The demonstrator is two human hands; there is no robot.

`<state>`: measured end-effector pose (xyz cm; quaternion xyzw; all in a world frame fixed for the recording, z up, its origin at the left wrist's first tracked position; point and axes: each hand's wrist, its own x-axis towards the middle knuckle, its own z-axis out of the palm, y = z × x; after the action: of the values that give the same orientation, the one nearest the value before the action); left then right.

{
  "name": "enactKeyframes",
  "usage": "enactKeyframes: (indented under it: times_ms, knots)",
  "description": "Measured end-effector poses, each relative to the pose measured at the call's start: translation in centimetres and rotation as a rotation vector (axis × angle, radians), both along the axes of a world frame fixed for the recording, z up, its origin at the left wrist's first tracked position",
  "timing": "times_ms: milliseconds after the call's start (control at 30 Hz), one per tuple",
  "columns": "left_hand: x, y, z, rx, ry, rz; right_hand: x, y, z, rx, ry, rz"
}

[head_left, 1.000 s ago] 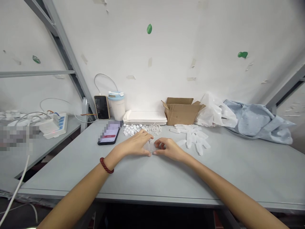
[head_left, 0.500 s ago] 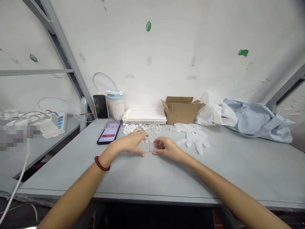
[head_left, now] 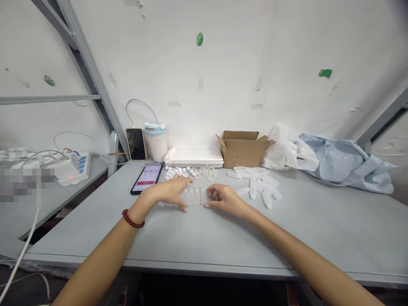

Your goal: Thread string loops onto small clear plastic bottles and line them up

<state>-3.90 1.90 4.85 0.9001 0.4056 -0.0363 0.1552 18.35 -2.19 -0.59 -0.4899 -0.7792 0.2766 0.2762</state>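
A row of flat, translucent white oblong pieces (head_left: 194,198) lies on the table between my hands, with thin white strings at their far ends. My left hand (head_left: 172,191) is over the left part of the row, fingers spread and thumb stretched out. More pieces show partly beneath it. At the right end, my right hand (head_left: 227,199) has its fingers bent and thumb apart, tips at the edge of the last piece; whether they press on it is unclear. Beyond my hands lie small white parts (head_left: 181,172) and a heap of white string loops (head_left: 206,172).
A loose pile of similar translucent pieces (head_left: 259,185) is on the right. Along the wall stand a phone (head_left: 136,144), a lidded cup (head_left: 157,142), a white stack (head_left: 194,158), a cardboard box (head_left: 245,152) and a plastic bag (head_left: 288,148). Another phone (head_left: 146,178) lies flat at left.
My left hand has shifted slightly left, uncovering more of the row. The right hand stays at the row's right end. The view has tilted a little.
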Motion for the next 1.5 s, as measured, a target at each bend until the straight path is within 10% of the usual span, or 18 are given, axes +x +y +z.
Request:
enactKeyframes:
  times_ms: [333, 600, 1100, 1500]
  knots:
    - [1.8, 0.6, -1.3, 0.247, -0.357, 0.053, 2.7, 1.1, 2.3, 0.208, -0.238, -0.219]
    - [5.7, 0.8, -2.8, 0.341, -0.18, -0.116, 6.5, 1.4, 4.3, 0.163, -0.648, -0.349]
    - [6.9, 0.8, -3.3, 0.358, -0.107, -0.087, 7.1, 1.0, 3.7, -0.071, -0.619, -0.26]
    - [4.6, 1.3, -2.1, 0.301, -0.493, 0.114, 6.1, 0.4, 4.1, 0.067, -0.457, -0.159]
